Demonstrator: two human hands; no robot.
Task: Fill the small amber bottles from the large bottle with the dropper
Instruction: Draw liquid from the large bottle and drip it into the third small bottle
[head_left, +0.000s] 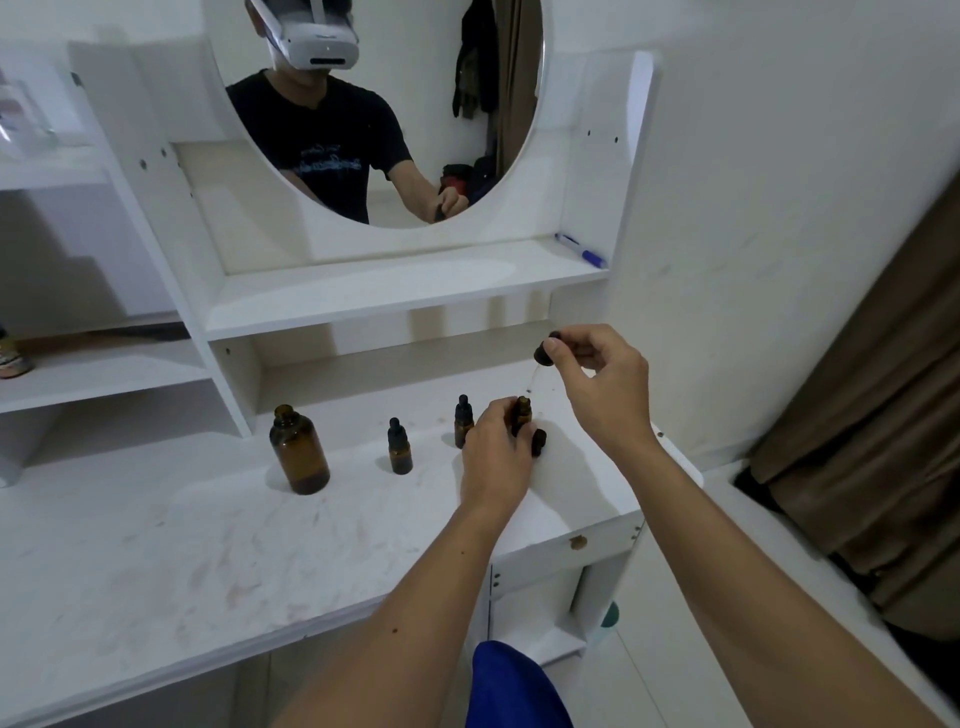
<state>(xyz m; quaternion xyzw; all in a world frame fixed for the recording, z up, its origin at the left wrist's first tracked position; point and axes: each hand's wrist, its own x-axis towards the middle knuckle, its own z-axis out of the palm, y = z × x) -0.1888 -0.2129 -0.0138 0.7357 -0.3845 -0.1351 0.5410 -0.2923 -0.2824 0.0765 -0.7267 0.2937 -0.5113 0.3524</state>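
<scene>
White scuffed tabletop (208, 545) (mirror (384, 104) above); fingers grip small bottle (522, 413), dropper (545, 351).

Lighting: you work in soft, even indoor light; faint shadows beside the bottles on the tabletop (208, 545). Wide-angle bending at the edges. Slight overall softness.

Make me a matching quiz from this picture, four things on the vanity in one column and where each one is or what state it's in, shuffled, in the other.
Things:
1. large amber bottle
2. dropper
3. open small bottle
4. blue pen

Places or states:
A. pinched in the right hand, above the desk
B. lying on the upper shelf, right end
C. gripped by the left hand
D. standing uncapped, farthest left

Pairs: 1-D, 2-A, 3-C, 4-B
</scene>
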